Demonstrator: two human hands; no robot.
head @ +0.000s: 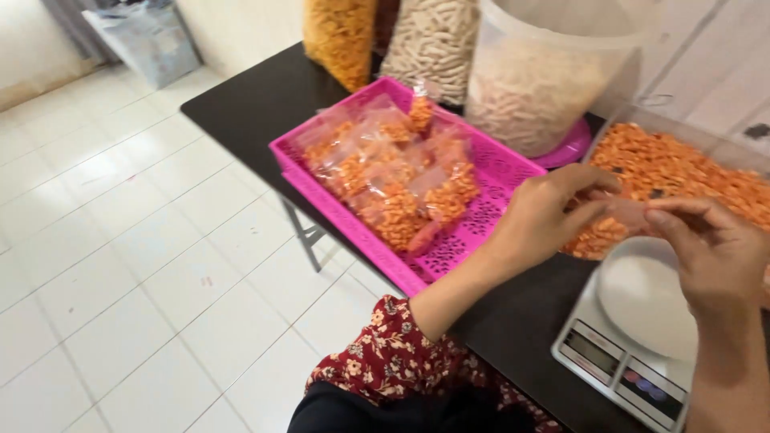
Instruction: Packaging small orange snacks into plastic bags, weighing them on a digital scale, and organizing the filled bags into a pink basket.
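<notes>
Left hand (553,210) raised over near edge of black table (257,104), fingers curled, thumb and fingertips pinched on one edge of small clear plastic bag (630,212). Right hand (710,248) facing it from the right, fingers closed on opposite edge of same bag; bag held between both hands, thin and see-through, contents hard to make out. Directly beneath right hand: white kitchen scale (618,361) with round white platform, display and buttons on near side, standing at near right corner of table. Just behind hands, on the right: big clear container (682,136) heaped with orange snack pieces (682,172). Left of hands: pink perforated tray (489,216) lying slantwise on table, holding pile of filled, sealed packets (393,176) of same orange snack, heaped toward its left half; right part of tray bare. At far side: large translucent tub (537,80) of pale stick-shaped snacks on a pink lid, touching far right corner of tray; further left two tall clear sacks, one with pale sticks (429,40), one with yellow-orange crisps (341,32). Red floral sleeve (385,361) on left arm, near bottom of view. White tiled floor (120,265) to the left.
</notes>
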